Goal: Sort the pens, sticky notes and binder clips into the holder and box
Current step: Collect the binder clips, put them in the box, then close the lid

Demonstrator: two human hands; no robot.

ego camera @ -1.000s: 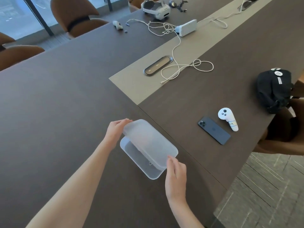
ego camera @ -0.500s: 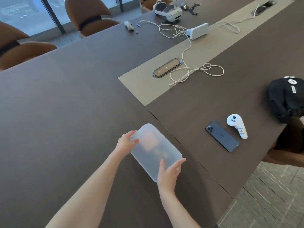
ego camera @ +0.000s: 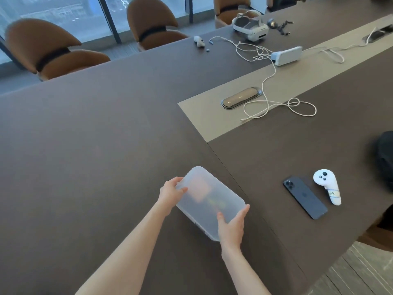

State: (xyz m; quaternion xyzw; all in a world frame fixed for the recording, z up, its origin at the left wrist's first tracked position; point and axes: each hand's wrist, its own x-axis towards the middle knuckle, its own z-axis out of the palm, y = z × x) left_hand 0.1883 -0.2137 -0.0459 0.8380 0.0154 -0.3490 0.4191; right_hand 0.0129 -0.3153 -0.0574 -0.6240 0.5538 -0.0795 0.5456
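Observation:
A translucent plastic box [ego camera: 209, 201] with its lid on rests on the dark table [ego camera: 95, 145]. Through the cloudy lid I make out an orange-pink block and some yellow-green bits, blurred. My left hand [ego camera: 171, 193] grips the box's far-left end, thumb on the lid. At the near-right corner my right hand [ego camera: 231, 227] presses with fingers on the lid's edge. No pens or holder are in sight.
A dark phone [ego camera: 305, 196] and a white controller [ego camera: 327, 186] lie to the right, a black bag [ego camera: 385, 158] beyond them. White cables [ego camera: 278, 105], a table socket plate [ego camera: 241, 100], a headset [ego camera: 251, 25] and brown chairs [ego camera: 49, 50] sit farther off. The table edge runs close on the right.
The lid, held tilted above the open box a second ago, now sits flat on it. Both hands have stayed at its ends. My view has swung left and up.

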